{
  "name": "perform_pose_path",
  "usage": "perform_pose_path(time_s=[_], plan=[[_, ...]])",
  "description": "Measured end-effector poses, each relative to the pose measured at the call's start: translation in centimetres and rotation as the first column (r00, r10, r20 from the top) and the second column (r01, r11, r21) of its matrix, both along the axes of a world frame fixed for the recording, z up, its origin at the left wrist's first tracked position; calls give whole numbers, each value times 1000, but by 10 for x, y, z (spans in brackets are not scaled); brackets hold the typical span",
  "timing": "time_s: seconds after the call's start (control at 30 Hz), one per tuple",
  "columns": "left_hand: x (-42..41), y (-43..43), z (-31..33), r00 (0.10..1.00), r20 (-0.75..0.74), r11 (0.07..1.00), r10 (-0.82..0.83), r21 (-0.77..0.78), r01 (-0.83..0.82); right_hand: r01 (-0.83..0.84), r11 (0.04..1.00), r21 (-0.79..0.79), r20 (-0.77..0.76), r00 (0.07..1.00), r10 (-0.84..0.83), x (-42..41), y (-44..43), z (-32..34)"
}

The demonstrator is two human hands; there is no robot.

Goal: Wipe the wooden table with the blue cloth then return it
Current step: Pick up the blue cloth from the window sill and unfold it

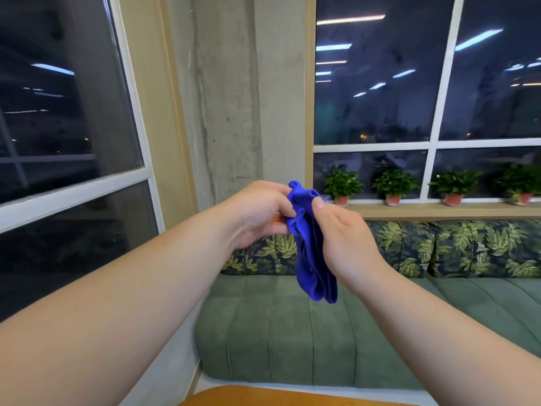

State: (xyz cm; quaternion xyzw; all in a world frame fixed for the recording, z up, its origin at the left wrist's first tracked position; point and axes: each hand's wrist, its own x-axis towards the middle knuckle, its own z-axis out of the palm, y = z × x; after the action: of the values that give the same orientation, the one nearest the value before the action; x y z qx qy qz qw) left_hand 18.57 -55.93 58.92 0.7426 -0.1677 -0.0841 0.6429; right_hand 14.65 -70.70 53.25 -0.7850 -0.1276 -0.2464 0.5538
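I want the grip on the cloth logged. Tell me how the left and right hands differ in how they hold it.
The left hand grips the bunched top of the blue cloth with its palm turned inward, fingers curled beneath; the right hand shows its back to the camera. The left hand sits slightly higher, the right lower, alongside the hanging part. The right pinches with its thumb near the top. Both hold the cloth in the air above the green sofa.
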Motion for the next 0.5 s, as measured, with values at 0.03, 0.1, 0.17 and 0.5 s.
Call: perform_pose_path(time_s=[0.03, 0.1, 0.17, 0.5], plan=[[0, -1, -1, 1000, 8, 1000, 14, 8, -15, -10, 999, 35, -8, 1000, 10, -1, -1, 0], [-1, 0, -2, 999, 18, 999, 40, 22, -41, -30, 992, 121, -48, 998, 36, -3, -2, 1], [-3, 2, -3, 998, 23, 998, 59, 30, -60, -58, 963, 262, -100, 991, 87, -5, -3, 2], [3, 62, 9, 936, 195, 920, 293, 207, -332, 76, 621, 780, -198, 972, 129, -1, -53, 30]])
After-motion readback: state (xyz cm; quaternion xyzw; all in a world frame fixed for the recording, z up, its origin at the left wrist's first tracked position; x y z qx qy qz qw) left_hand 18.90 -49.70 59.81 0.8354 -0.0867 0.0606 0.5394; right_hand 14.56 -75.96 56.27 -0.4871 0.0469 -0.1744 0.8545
